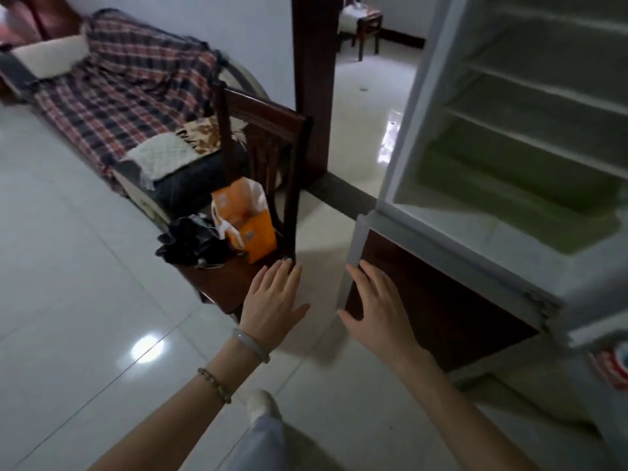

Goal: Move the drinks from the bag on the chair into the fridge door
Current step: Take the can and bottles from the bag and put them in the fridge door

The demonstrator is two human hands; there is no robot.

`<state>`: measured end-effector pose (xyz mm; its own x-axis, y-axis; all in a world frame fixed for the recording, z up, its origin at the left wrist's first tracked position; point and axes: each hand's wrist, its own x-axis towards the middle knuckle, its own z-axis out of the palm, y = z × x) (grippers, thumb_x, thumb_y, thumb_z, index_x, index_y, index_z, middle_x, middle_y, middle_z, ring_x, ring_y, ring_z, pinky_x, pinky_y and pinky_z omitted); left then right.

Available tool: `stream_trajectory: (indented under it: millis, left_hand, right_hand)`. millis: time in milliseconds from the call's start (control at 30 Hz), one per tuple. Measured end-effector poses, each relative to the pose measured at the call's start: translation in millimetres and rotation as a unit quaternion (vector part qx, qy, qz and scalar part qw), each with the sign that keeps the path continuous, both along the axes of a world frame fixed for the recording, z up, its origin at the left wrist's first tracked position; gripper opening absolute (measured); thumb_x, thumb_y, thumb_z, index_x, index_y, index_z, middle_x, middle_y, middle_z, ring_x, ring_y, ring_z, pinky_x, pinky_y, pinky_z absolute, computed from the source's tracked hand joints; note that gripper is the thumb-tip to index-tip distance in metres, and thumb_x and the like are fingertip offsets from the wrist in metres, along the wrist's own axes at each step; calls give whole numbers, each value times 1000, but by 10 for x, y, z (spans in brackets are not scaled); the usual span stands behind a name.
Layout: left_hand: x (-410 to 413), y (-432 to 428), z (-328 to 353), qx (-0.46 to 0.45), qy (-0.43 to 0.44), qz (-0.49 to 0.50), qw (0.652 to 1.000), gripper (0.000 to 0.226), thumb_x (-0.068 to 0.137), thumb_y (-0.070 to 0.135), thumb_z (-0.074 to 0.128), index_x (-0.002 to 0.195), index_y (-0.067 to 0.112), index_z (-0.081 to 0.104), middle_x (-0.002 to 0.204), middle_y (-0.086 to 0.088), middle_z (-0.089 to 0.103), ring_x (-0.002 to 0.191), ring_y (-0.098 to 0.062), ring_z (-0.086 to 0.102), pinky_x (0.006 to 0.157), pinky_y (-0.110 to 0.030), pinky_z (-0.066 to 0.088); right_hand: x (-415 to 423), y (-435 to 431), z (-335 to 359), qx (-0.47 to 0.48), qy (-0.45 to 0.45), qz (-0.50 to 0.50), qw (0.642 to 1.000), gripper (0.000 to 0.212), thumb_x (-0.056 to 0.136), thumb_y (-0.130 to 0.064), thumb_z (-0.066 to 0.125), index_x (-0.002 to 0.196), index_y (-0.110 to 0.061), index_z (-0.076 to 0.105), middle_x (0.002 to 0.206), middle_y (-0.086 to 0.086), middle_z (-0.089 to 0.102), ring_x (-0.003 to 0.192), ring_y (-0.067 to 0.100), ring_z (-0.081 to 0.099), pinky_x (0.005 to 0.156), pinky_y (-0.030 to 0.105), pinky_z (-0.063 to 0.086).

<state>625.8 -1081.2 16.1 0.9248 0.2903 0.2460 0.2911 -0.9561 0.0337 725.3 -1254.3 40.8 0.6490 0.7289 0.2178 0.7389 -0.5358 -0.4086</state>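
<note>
Two empty hands (326, 300), illegible orange bag (244, 222)

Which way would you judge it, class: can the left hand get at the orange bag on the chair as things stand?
Probably yes. The left hand is open and empty over the chair seat's near edge; nothing lies between it and the orange bag.

Bare forearms, pale bangle (251, 345), beaded bracelet (214, 385), light trousers (261, 443)
</note>
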Motion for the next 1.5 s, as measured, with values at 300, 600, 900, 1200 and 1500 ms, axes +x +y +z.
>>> stream_trajectory:
  millis: [300,600,900,1200,1500]
  left_hand:
    - [-88,1498,-100,6,8,32,999,73,66,48,76,124,8,56,123,-13,61,113,-31,58,96,-47,43]
    - [59,2577,-249,-39,28,66,997,73,62,41,81,121,5,57,121,-16,62,112,-32,58,95,-48,44]
    - [550,3546,-691,-90,70,132,985,62,75,39,72,124,5,55,123,-18,60,116,-35,55,100,-49,38]
    - [1526,4375,-1215,-166,153,191,955,61,85,38,61,136,11,42,139,-20,45,131,-35,37,111,-47,22]
    - [1980,4879,-1958,-191,285,184,921,71,92,50,40,148,18,9,157,-12,3,143,-28,2,115,-42,4]
  right_hand:
    - [138,1618,-95,0,33,41,999,75,80,-30,70,142,-14,31,145,11,36,135,24,30,106,29,23]
    - [367,2658,-283,-17,94,49,994,71,83,-29,67,142,-13,31,145,9,36,134,22,30,109,34,28]
    - [1198,3818,-700,-36,130,90,987,65,82,-23,68,138,-10,37,139,9,40,130,22,34,106,28,28]
    - [2254,5012,-1483,-127,220,113,961,57,85,-26,64,135,-9,41,137,11,45,128,24,39,102,37,40]
    - [2405,5706,-2443,-195,326,72,922,55,83,-23,65,132,-10,43,132,11,49,125,26,41,102,42,39]
